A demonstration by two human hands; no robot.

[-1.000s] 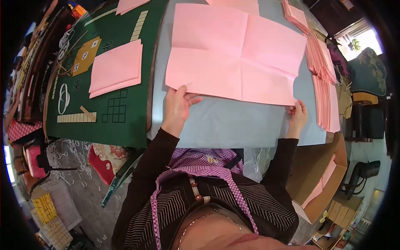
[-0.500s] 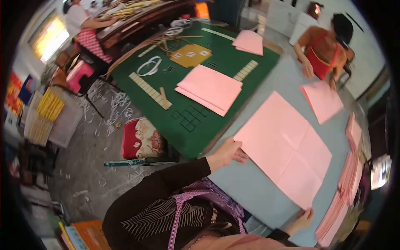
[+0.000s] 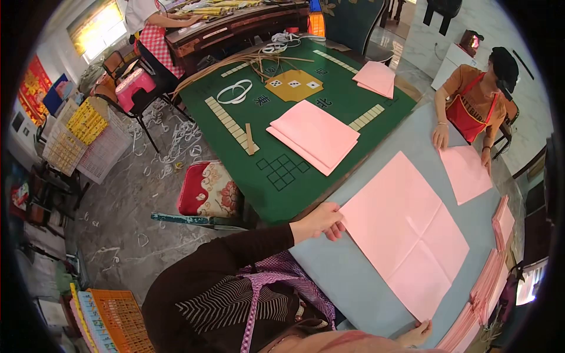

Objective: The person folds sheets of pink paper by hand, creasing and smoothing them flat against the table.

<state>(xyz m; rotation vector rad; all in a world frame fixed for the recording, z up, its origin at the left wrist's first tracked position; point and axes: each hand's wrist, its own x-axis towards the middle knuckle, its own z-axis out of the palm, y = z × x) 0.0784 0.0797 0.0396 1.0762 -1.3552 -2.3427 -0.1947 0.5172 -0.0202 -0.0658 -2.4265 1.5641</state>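
One corner of the unfolded pink sheet (image 3: 400, 229) is pinched between thumb and forefinger by the left hand (image 3: 321, 222), its other fingers loosely curled. At the far end of the same edge, the corner is gripped by the right hand (image 3: 416, 334), fingers apparently closed to the paper's thickness; how the rest of that hand is set cannot be told. The sheet is spread over the blue-grey surface (image 3: 329, 265), crossed creases showing. Within the past second the view has been swung leftward, yet both corners are kept in hand and the sheet is left open: in the work, it is judged, control of the paper is unbroken. Farther out, a hand of the co-worker (image 3: 471, 109) has been lowered to a second pink sheet (image 3: 467, 176). Folded sheets (image 3: 491, 279) are ranged along the right edge; a folded pile (image 3: 315, 135) is laid on the green surface (image 3: 282, 203).
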